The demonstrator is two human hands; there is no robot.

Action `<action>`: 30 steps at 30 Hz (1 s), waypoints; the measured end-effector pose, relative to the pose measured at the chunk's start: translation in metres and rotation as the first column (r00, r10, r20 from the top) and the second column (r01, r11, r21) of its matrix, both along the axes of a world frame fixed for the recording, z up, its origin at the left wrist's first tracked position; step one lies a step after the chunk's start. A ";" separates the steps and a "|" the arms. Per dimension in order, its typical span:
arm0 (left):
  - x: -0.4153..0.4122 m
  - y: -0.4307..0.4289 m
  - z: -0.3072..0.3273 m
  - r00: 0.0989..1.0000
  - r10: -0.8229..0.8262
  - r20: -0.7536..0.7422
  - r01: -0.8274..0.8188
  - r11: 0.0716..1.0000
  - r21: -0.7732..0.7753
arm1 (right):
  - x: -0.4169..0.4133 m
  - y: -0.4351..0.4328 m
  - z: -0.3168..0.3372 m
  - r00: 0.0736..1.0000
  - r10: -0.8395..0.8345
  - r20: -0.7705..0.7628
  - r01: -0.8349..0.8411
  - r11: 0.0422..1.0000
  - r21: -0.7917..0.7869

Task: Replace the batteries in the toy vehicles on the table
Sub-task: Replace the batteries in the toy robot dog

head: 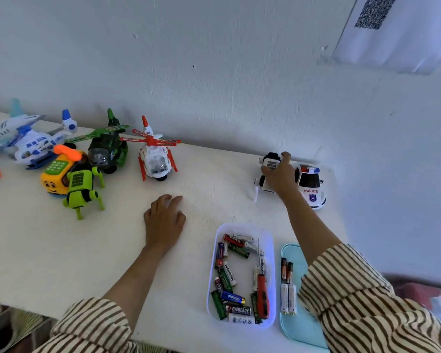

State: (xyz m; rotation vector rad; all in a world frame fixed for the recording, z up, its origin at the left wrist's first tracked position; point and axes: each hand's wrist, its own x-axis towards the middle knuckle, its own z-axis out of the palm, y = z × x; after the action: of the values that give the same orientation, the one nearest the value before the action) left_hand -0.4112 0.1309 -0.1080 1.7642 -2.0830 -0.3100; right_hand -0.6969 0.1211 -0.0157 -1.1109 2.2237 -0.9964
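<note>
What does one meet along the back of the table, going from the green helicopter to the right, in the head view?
The green helicopter, red and white helicopter, white robot toy under the right hand, police car.

Bright, even, diffuse daylight; soft shadows along the flat white surface (pixel 214 179); wide-angle bending and slight blur toward the edges.

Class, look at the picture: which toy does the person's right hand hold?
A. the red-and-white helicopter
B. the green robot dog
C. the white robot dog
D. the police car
C: the right hand grips the white robot dog from above, fingers curled over its back, and the police car stands untouched just beside it.
</note>
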 end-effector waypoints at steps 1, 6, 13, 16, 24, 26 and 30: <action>0.001 0.000 0.000 1.000 0.002 -0.010 -0.002 1.000 0.002 | 0.005 0.003 0.000 0.997 0.014 -0.078 -0.013 1.000 0.009; -0.002 -0.010 0.009 0.960 0.137 -0.246 -0.106 0.985 0.134 | 0.049 0.017 0.003 0.888 0.123 -0.443 -0.108 0.992 0.058; -0.005 -0.066 0.064 0.746 0.393 -0.538 -0.451 0.892 0.027 | 0.121 0.007 -0.031 0.701 0.603 -0.379 -0.565 0.795 0.220; -0.006 -0.102 0.080 0.764 0.472 -0.440 -0.481 0.871 0.100 | 0.142 -0.001 -0.046 0.591 0.765 -0.255 -0.679 0.643 0.353; 0.003 -0.143 0.075 0.792 0.507 -0.342 -0.375 0.844 0.383 | 0.150 -0.008 -0.050 0.568 0.781 -0.258 -0.662 0.620 0.420; 0.012 -0.143 0.076 0.701 0.533 -0.473 -0.389 0.842 0.373 | 0.150 -0.011 -0.050 0.591 0.772 -0.235 -0.657 0.630 0.414; 0.030 -0.111 0.094 0.294 0.512 -0.807 -0.244 0.857 0.454 | 0.164 -0.017 -0.036 0.775 0.624 -0.100 -0.612 0.780 0.127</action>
State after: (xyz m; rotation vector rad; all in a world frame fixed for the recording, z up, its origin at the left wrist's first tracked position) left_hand -0.3810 0.0194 -0.0137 1.5446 -0.7735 -1.1454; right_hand -0.5327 0.1042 -0.0516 -1.7546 1.7522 -0.5379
